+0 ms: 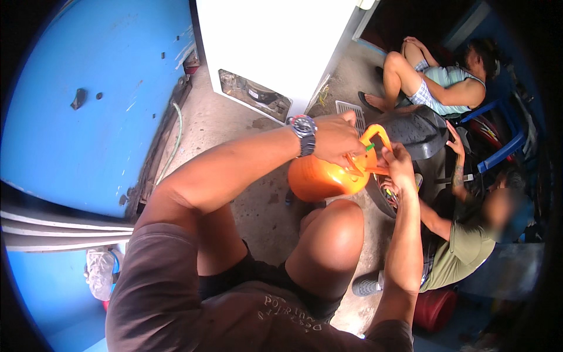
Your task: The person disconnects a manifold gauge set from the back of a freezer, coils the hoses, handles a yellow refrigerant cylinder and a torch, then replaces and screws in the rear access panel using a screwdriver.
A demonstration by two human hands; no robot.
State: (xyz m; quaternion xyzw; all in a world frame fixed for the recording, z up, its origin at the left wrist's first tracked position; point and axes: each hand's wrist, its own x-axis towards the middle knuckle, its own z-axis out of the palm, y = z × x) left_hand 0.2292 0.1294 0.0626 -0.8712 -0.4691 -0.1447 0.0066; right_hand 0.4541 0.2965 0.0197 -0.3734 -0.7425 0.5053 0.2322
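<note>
Orange plastic container (314,180) sits directly beneath the left hand (337,139) and just to the left of the right hand (400,167), beyond the person's bent knee (331,234). The left arm bends sharply at the elbow, its forearm slanting up and rightward to a wrist with a dark watch (304,132); that hand turns down over the container's top. The right forearm rises nearly straight, its hand tipped inward toward the left one.

Concrete floor (199,126) gives open room to the left of the left hand, while the lower corner of a white panel (270,41) stands near its watch side. Past the right hand the room is tight: a dark rounded cover (419,132) lies just beyond it, and a co-worker's hand (388,186) is close below.

The left hand's fingers are curled in, gripping the container's top, beside a green piece (370,148). The right hand is nearly closed, thumb and fingers pinching an orange part below the arched handle (378,132); the exact contact is too small to tell.
</note>
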